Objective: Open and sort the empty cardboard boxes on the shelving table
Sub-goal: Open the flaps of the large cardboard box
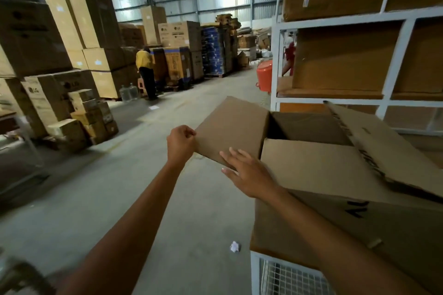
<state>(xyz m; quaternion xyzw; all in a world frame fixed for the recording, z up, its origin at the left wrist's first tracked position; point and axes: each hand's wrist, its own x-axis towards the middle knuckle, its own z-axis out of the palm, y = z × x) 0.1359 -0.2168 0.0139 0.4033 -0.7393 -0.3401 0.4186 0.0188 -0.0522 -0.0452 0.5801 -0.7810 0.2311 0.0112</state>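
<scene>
So the whole thing hinges on the flap (235,127). The box (335,175) sits just right of both hands, top already open, and this one flap sticks out leftward over the floor (155,199), straight at the hands. Its free edge runs near-to-far, with one hand at each end of it.

The left hand (181,143) is at the outer corner, fingers curled, pinching the flap's edge. The right hand (250,176) is nearer the box, fingers straight and spread, lying flat on the flap's near corner, not gripping anything. My guess is the left does the folding and the right just steadies, since it's closer to the hinge line.

The box's other flaps are up too: one lies flat just right of the right hand, and a printed one leans away further right.

The box rests on the surface (254,270), a white frame with wire mesh, below the right forearm. Past the hands and to the right, a white shelf (398,60) holds more cartons. There's loads of open floor left of the hands, with a crumpled paper scrap (235,246) below them.
</scene>
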